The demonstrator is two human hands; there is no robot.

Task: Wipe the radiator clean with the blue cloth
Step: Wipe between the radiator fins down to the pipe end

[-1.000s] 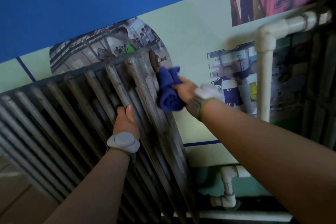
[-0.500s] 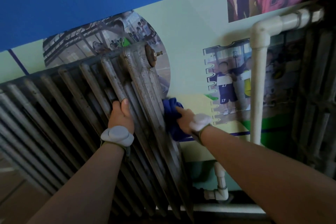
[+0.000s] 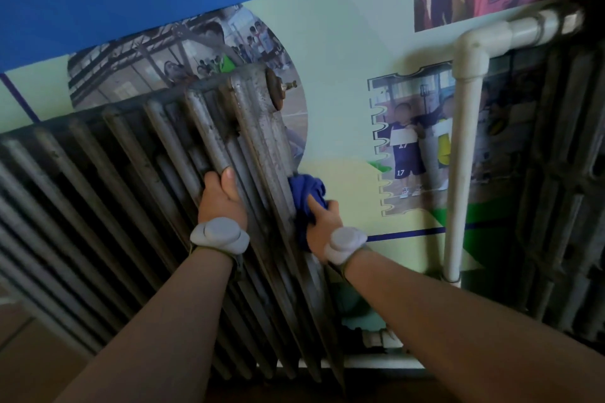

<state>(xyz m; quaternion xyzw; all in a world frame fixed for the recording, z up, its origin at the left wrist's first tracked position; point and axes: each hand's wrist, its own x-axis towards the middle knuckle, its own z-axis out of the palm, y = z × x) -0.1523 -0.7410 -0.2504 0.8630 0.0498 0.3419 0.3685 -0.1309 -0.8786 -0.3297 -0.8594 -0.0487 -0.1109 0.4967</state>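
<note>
I see the radiator (image 3: pixel 137 173) standing against the wall (image 3: pixel 343 75), my left hand (image 3: pixel 221 198) on its front columns and my right hand (image 3: pixel 322 217) pressing the cloth (image 3: pixel 306 195) against its end, with the pipe (image 3: pixel 461 157) farther right.
</note>
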